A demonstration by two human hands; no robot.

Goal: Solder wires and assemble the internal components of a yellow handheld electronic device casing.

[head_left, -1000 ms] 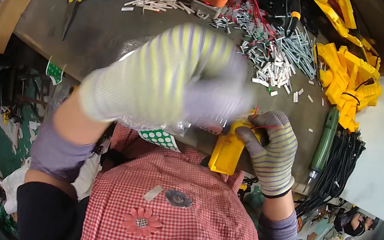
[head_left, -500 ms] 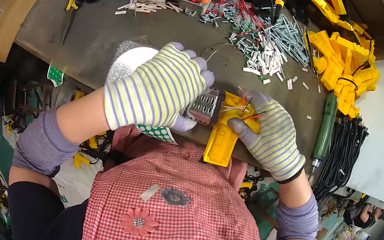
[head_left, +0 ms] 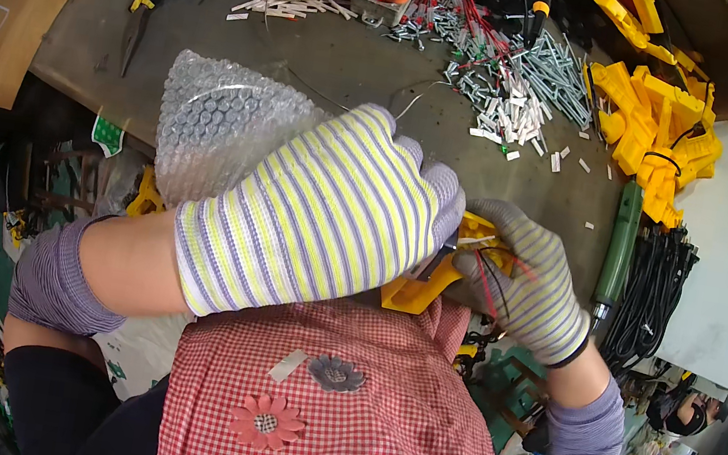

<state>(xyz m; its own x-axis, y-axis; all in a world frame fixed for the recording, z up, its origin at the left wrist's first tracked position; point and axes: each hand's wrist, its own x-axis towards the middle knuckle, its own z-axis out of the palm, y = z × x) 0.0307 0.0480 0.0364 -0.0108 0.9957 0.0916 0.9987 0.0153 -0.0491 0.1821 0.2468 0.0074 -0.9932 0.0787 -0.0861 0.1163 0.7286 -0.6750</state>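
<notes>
Both hands, left hand (head_left: 329,208) and right hand (head_left: 531,283), clamp a yellow housing (head_left: 416,288) (left glove hides most), bubble wrap (head_left: 218,128) beside.

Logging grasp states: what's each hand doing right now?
Left hand: over the yellow plastic part; grip cannot be told.
Right hand: closed on the yellow plastic part.

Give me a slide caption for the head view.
Gloved left hand and right hand hold a yellow plastic part.

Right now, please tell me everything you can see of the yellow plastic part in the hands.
The yellow plastic part looks like a moulded housing, glossy and hard. It lies tilted at the table's near edge. The right hand holds its upper end, where red and black wires cross it. The left hand covers much of it.
</notes>
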